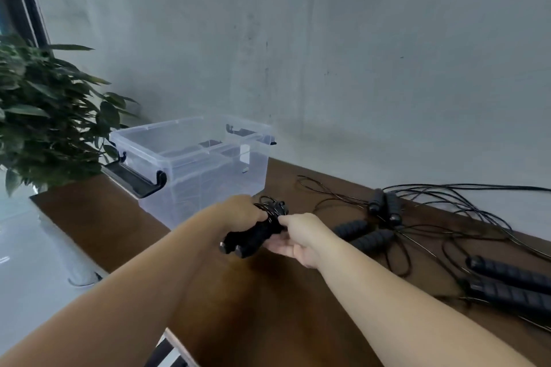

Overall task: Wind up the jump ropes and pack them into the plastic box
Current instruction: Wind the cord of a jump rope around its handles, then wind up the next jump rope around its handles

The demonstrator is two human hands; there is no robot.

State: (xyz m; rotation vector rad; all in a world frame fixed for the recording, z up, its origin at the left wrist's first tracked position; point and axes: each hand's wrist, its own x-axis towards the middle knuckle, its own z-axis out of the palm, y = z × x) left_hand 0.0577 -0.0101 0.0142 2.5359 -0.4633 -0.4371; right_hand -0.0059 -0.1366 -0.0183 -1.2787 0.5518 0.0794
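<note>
With the left hand [244, 211] gripping the paired jump-rope handles [253, 238] above the bench [238, 292], the right hand [295, 235] (pinching the cord) should keep wraps snug before reaching the open plastic box [190, 164].

Clear plastic box [208, 170] stood open w/ black latches down, lid [244, 132] behind it. Just in front of box, wound rope bundle [259, 231], two black handles side by side, cord coiled at top. Right of box: loose ropes [417, 217] tangled, three handle pairs lying flat.
</note>
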